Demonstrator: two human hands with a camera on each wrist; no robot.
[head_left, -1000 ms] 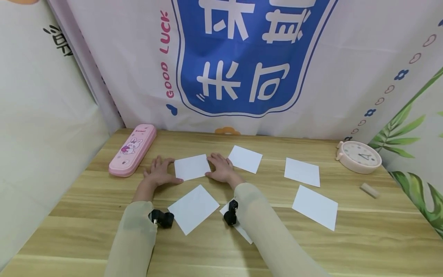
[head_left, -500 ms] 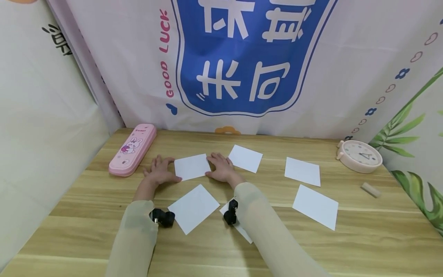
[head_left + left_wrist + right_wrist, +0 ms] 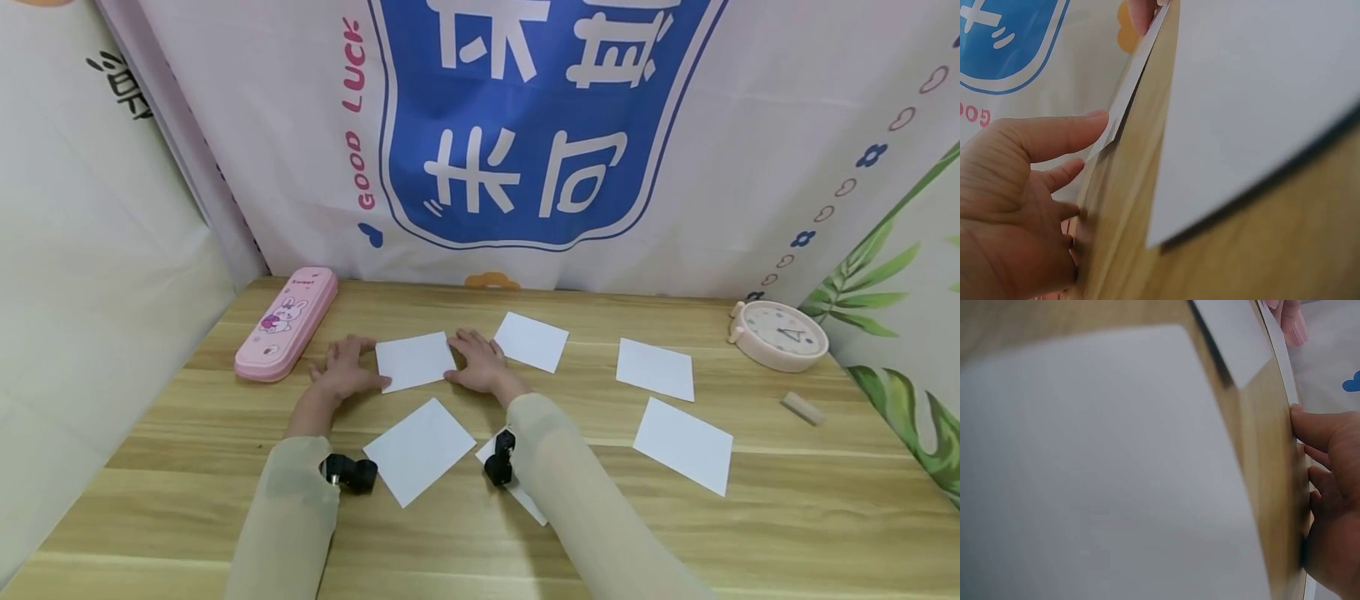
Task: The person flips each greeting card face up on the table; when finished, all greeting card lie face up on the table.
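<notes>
A white rectangular paper card (image 3: 415, 362) lies on the wooden table between both hands. My left hand (image 3: 343, 371) rests at its left end, thumb by the near corner and index finger by the far one, fingers spread. At the opposite end, my right hand (image 3: 482, 365) has its thumb and fingertips right at the short edge. The left wrist view shows the left thumb (image 3: 1094, 125) extended over the card's corner. In the right wrist view, the right thumb (image 3: 1307, 422) touches the card's edge. Another white card (image 3: 420, 452) lies nearer, between the forearms.
One card (image 3: 532, 342) lies just beyond the right hand; another (image 3: 528, 505) is partly hidden under the right forearm. Two more cards (image 3: 655, 369) lie to the right. A pink pencil case (image 3: 287, 325) is at left, with a round pink clock (image 3: 780, 337) and small beige block (image 3: 802, 408) at right.
The card between the hands and the left hand have shifted very slightly to the left. The right hand stays at the card's right edge, and the other cards have not moved.
</notes>
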